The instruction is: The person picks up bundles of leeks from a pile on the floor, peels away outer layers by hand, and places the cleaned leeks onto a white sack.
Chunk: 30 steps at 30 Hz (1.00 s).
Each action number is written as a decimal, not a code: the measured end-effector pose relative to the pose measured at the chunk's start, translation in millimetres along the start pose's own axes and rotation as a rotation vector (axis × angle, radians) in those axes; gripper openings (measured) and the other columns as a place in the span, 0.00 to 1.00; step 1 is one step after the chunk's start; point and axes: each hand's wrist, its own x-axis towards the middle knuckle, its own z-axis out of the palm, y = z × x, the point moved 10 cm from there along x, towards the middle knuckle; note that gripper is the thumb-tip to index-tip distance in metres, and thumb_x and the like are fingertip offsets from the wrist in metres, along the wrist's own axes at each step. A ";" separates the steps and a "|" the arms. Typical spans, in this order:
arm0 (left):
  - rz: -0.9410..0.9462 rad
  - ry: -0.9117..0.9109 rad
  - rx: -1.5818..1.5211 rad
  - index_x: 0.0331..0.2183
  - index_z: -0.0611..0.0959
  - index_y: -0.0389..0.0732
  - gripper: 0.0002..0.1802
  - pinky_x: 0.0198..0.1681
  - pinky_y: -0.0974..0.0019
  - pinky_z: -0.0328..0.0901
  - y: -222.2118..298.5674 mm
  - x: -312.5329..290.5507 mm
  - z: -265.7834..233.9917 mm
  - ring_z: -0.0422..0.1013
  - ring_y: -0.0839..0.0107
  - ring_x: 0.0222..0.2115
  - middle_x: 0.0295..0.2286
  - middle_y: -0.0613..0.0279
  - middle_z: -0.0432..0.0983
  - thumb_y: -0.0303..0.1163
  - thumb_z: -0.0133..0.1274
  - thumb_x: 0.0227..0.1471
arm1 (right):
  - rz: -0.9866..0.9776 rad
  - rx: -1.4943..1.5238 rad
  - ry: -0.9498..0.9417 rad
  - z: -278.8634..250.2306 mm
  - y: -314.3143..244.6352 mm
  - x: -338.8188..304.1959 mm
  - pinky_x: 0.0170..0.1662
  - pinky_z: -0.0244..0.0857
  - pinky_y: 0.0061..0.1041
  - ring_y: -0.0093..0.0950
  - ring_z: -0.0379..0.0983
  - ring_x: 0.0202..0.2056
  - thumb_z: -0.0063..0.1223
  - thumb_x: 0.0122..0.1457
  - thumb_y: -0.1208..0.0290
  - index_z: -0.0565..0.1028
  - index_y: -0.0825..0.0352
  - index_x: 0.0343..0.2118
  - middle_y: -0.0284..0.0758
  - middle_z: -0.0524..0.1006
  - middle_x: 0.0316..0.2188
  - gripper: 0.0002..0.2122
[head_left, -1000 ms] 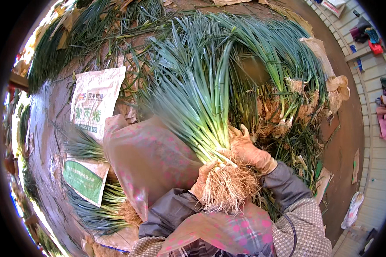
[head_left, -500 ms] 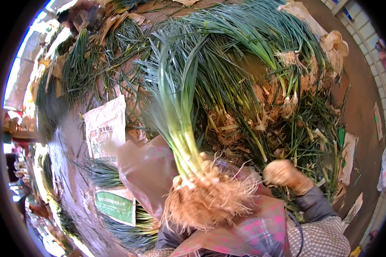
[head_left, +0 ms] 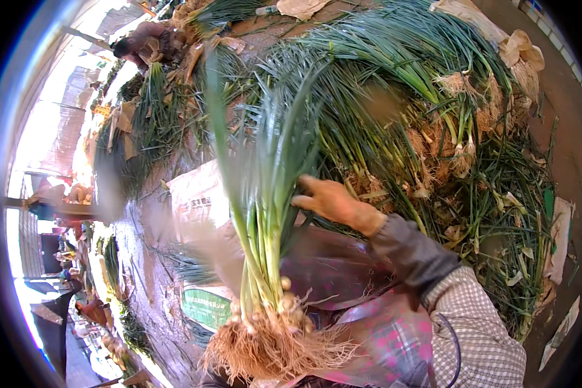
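The left hand is hidden from view; the leaf tips [head_left: 215, 87] at upper centre-left are blurred; the sack [head_left: 197, 197] below is partly covered.

Brown floor [head_left: 568, 123] — green stalks [head_left: 401, 55], pale sack [head_left: 197, 199]

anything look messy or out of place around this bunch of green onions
Two things: the loose leaves at right lie tangled, unlike the lined-up green onions above them, and a pale scrap lies apart on the brown floor. The bunch in front shows no obvious damage, though its leaf tips blur.
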 end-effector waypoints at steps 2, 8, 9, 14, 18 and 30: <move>-0.107 -0.021 0.017 0.59 0.53 0.33 0.52 0.47 0.55 0.64 -6.8 -24.1 16.6 0.65 0.52 0.45 0.45 0.45 0.64 0.47 0.58 0.39 | -0.111 -0.264 -0.081 20.1 20.5 43.3 0.33 0.68 0.34 0.39 0.75 0.28 0.54 0.55 0.59 0.72 0.70 0.41 0.42 0.78 0.30 0.18; -0.378 0.489 0.450 0.58 0.55 0.32 0.50 0.48 0.56 0.62 -16.0 -126.4 39.5 0.65 0.52 0.45 0.45 0.42 0.66 0.47 0.56 0.39 | 0.137 0.499 0.238 -147.4 102.5 33.2 0.25 0.72 0.22 0.24 0.75 0.25 0.46 0.59 0.72 0.74 0.71 0.39 0.37 0.78 0.30 0.10; -0.366 0.581 0.522 0.58 0.55 0.32 0.50 0.48 0.56 0.62 -15.7 -133.2 39.4 0.65 0.52 0.45 0.45 0.43 0.66 0.47 0.56 0.39 | 0.127 0.508 0.350 -192.1 118.6 15.9 0.26 0.72 0.20 0.23 0.74 0.25 0.45 0.60 0.72 0.74 0.71 0.39 0.37 0.78 0.30 0.10; -0.322 0.938 0.895 0.57 0.57 0.32 0.48 0.47 0.56 0.63 3.8 -148.9 25.9 0.65 0.52 0.44 0.44 0.43 0.67 0.45 0.56 0.38 | 0.191 0.367 0.715 -359.2 150.7 -96.6 0.28 0.62 0.14 0.16 0.63 0.23 0.44 0.62 0.71 0.73 0.72 0.39 0.28 0.71 0.25 0.10; -0.345 1.051 1.136 0.56 0.58 0.33 0.47 0.47 0.56 0.63 21.1 -143.3 18.1 0.66 0.53 0.44 0.44 0.43 0.67 0.44 0.56 0.37 | 0.200 0.383 0.914 -429.7 161.3 -172.7 0.26 0.56 0.16 0.15 0.57 0.22 0.44 0.64 0.69 0.73 0.71 0.36 0.25 0.66 0.23 0.10; -0.436 1.097 1.454 0.53 0.62 0.34 0.43 0.45 0.56 0.64 43.9 -115.3 15.8 0.67 0.54 0.42 0.42 0.44 0.69 0.41 0.58 0.36 | 0.266 -1.162 -0.065 -239.9 48.0 -64.1 0.21 0.71 0.19 0.20 0.70 0.19 0.60 0.51 0.64 0.50 0.55 0.63 0.35 0.77 0.31 0.38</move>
